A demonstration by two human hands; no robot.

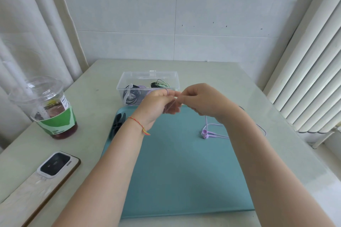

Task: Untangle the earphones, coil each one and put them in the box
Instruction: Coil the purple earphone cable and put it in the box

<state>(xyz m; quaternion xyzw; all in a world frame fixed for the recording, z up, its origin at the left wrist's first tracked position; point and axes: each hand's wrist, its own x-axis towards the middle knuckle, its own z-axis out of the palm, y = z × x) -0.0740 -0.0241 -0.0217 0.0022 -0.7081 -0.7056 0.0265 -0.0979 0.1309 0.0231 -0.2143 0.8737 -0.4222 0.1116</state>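
Observation:
A purple earphone cable runs between both hands above the teal mat. My left hand holds turns of the cable wound round its fingers. My right hand pinches the cable just beside it. The purple earbuds lie on the mat under my right wrist, and the cable trails off to the right across the table. The clear plastic box stands open behind my hands, with black, purple and green coiled earphones inside.
A plastic cup of dark drink with a green sleeve stands at the left. A phone lies face down at the front left. A black object lies at the mat's left edge. Blinds hang at the right.

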